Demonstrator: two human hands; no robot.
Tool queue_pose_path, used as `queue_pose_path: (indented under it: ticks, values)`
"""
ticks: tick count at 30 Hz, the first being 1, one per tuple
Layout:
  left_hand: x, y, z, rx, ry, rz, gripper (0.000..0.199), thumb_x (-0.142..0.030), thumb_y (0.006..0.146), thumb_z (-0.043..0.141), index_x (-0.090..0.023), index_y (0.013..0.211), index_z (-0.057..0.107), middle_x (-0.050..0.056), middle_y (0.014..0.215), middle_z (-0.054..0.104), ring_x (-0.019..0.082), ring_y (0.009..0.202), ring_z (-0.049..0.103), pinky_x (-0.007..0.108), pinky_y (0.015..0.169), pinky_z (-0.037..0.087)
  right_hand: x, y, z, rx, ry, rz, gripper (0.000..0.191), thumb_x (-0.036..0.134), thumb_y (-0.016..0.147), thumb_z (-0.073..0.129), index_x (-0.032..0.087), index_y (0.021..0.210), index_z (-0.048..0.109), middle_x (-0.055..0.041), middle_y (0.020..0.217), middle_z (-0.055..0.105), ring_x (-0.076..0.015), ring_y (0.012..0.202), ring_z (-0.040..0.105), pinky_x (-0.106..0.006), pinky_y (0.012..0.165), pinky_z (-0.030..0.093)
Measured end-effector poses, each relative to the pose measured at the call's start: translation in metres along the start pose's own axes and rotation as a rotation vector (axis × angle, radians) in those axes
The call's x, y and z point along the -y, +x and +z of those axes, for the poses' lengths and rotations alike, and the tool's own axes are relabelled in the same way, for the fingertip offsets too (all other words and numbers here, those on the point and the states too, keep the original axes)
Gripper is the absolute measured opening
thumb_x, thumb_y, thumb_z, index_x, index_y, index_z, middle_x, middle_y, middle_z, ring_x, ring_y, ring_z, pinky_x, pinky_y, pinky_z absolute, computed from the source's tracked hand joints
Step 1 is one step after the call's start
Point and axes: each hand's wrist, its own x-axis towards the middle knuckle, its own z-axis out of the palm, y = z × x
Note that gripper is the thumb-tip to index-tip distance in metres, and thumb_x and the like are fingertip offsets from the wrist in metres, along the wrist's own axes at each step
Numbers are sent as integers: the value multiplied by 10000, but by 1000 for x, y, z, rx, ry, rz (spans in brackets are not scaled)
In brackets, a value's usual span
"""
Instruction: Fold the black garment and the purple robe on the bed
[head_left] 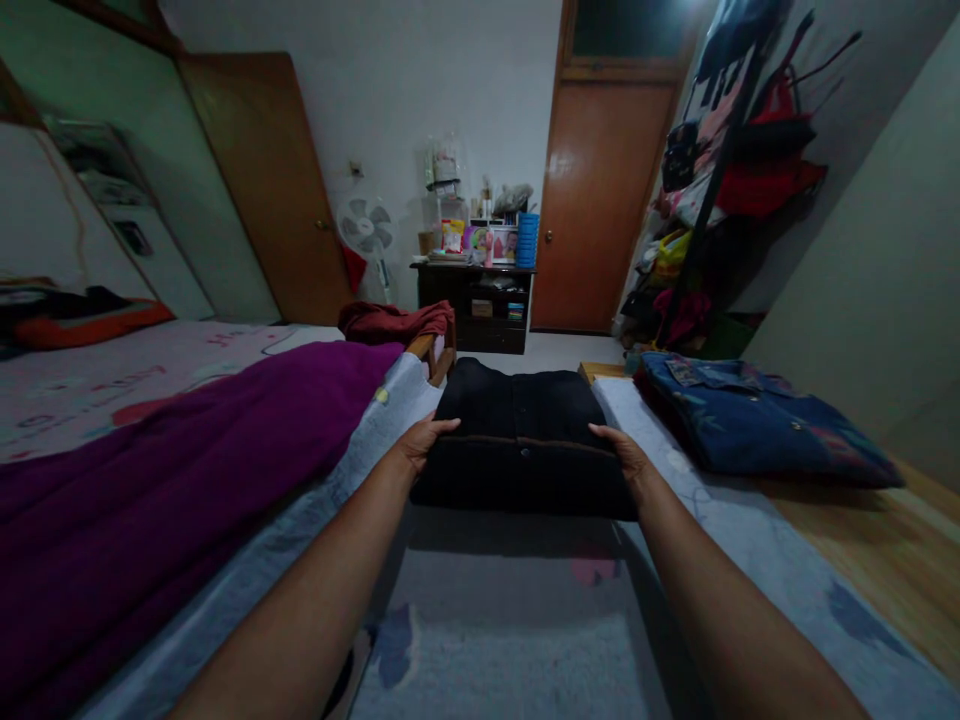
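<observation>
A folded black garment [517, 480] with a button placket and a thin brown line across it is held up in front of me. My left hand [421, 440] grips its left edge, thumb on top and fingers hidden beneath. At the opposite edge my right hand [624, 458] grips it the same way. Below the garment lies a pale grey-blue patterned cloth [495, 640]. To the right, a folded blue denim garment [765, 420] with coloured patterns rests partly on the pale cloth and partly on a wooden surface.
A bed with a purple blanket [247, 440] stands on the left, a reddish cloth [397, 322] over its end. Farther back are a white fan [366, 228], a dark cabinet [472, 300] and a wooden door [607, 200]. Bags [780, 180] hang at the right.
</observation>
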Motion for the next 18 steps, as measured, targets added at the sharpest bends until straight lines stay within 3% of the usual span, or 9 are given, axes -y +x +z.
queue_pose_path:
  ticks: [4,10,18]
  values:
    - [0,-46,14,-47,2,49,601,-180,667,740,-158,1239,556,89,932,735,247,725,715,393,710,581,-13,-39,2,7,83,16,304,327,793,570,142,1016,663,-102,817,750,-261,780,716,-400,796,558]
    - [9,-118,32,4,-11,131,693,-189,694,725,-183,1343,484,118,1135,695,273,880,710,396,770,582,-39,-111,9,-28,122,-71,367,296,765,583,176,1109,630,-80,854,752,-274,813,716,-427,821,555]
    - [47,-203,38,-6,-25,155,718,-216,721,720,-215,1385,448,115,1271,633,288,1080,649,396,925,532,-87,-188,9,15,159,-114,489,280,727,649,212,1206,579,-79,968,745,-279,879,709,-434,842,550]
